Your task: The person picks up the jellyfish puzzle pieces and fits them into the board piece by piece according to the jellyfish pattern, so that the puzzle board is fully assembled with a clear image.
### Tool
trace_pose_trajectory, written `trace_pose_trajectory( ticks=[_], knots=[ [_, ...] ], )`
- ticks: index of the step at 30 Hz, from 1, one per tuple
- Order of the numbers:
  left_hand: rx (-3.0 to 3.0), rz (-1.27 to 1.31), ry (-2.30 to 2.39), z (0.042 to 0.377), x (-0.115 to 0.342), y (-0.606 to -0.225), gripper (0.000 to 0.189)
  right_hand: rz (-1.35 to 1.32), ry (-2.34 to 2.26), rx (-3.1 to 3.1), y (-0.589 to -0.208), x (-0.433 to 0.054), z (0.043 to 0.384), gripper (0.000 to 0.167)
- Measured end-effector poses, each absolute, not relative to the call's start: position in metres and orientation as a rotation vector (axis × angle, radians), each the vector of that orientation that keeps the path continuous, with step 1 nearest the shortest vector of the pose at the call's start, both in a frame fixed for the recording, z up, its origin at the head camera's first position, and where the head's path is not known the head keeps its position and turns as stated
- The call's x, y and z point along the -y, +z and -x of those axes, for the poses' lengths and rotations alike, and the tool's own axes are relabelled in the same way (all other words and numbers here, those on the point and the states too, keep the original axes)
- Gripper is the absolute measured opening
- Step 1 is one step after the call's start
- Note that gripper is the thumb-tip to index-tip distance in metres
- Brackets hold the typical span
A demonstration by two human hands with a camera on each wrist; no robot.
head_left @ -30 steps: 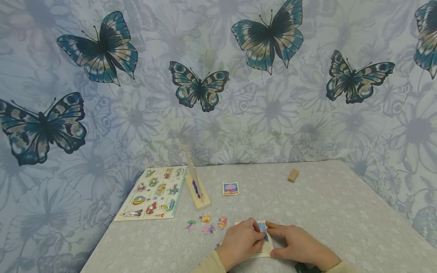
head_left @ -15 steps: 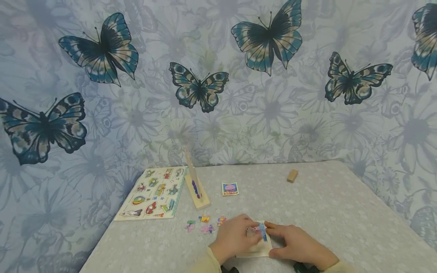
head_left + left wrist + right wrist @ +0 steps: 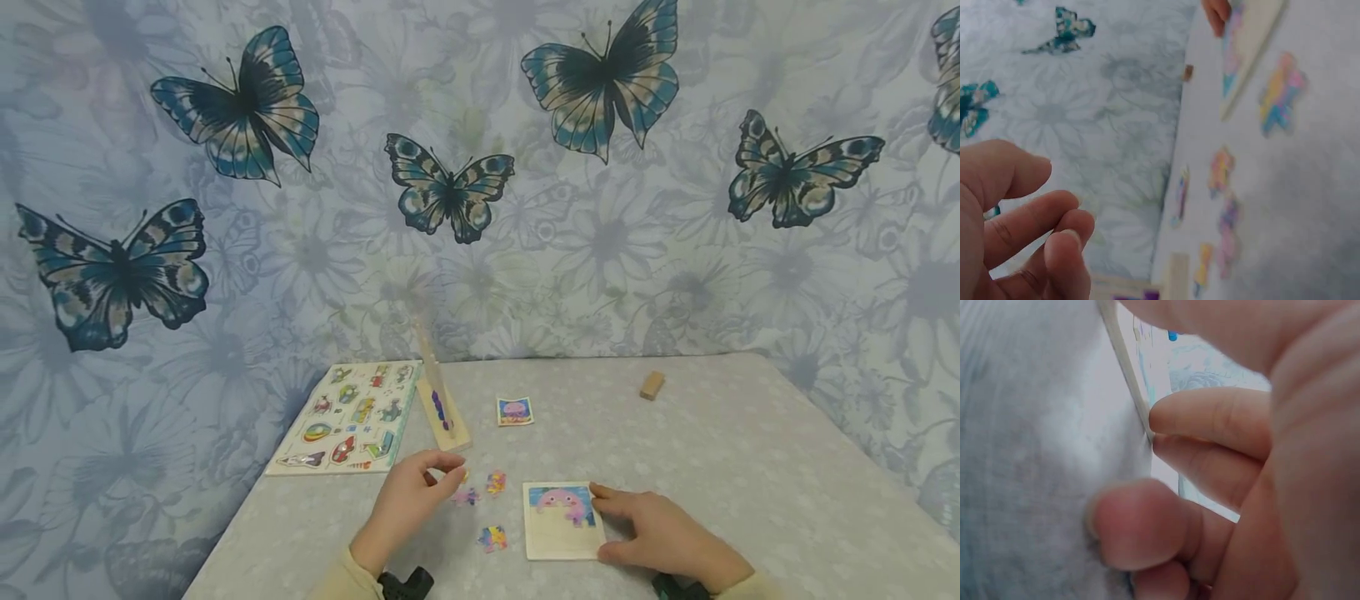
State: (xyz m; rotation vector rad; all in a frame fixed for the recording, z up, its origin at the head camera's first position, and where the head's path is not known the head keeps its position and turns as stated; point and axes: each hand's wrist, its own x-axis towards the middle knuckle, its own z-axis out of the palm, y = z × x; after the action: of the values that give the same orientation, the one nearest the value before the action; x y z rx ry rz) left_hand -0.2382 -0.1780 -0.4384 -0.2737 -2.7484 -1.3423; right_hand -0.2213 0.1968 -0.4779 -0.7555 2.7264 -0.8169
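Observation:
A square wooden puzzle board (image 3: 564,546) lies at the table's front, its upper part filled with a pink octopus face (image 3: 562,500) on blue. My right hand (image 3: 656,533) rests along the board's right edge, index fingertip at the far corner and thumb at the near one. In the right wrist view two fingertips (image 3: 1166,419) meet the board's edge. My left hand (image 3: 412,504) hovers by the loose jigsaw pieces, partly hiding some; a pink-purple piece (image 3: 467,497) shows beside it. Its fingers (image 3: 1038,219) are loosely bent, with nothing between them and the thumb.
A pink-yellow piece (image 3: 496,482) and a yellow-blue piece (image 3: 493,538) lie left of the board. Behind are a picture puzzle tray (image 3: 352,446), an upright stand on a wooden base (image 3: 456,437), a small octopus picture (image 3: 514,411) and a wooden block (image 3: 652,385).
My left hand has left the puzzle board and moved left to the loose pieces, uncovering the octopus face and the yellow-blue piece. The right hand keeps its place at the board's edge.

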Motion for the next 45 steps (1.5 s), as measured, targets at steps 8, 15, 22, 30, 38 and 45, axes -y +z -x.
trace_pose_trajectory(
  ticks=[8, 15, 22, 30, 38, 45],
  knots=[
    [2.662, -0.040, -1.232, 0.247, 0.215, -0.461, 0.022, 0.730, -0.858, -2.703, -0.476, -0.197, 0.223, 0.072],
    [2.718, -0.060, -1.150, 0.253, 0.225, -0.465, 0.026, 0.736, -0.844, -2.711, -0.476, -0.197, 0.221, 0.073],
    [2.783, 0.039, -1.151, 0.250, 0.216, -0.472, 0.026, 0.744, -0.847, -2.710, -0.476, -0.197, 0.222, 0.074],
    [2.884, 0.209, -1.013, 0.247, 0.201, -0.484, 0.027, 0.720, -0.871, -2.685, -0.476, -0.198, 0.221, 0.074],
    [2.890, 0.394, -0.831, 0.245, 0.191, -0.495, 0.025, 0.727, -0.871, -2.687, -0.476, -0.197, 0.219, 0.074],
    [2.874, 0.511, -0.818, 0.245, 0.187, -0.494, 0.017, 0.750, -0.883, -2.698, -0.476, -0.197, 0.218, 0.073]
  ],
)
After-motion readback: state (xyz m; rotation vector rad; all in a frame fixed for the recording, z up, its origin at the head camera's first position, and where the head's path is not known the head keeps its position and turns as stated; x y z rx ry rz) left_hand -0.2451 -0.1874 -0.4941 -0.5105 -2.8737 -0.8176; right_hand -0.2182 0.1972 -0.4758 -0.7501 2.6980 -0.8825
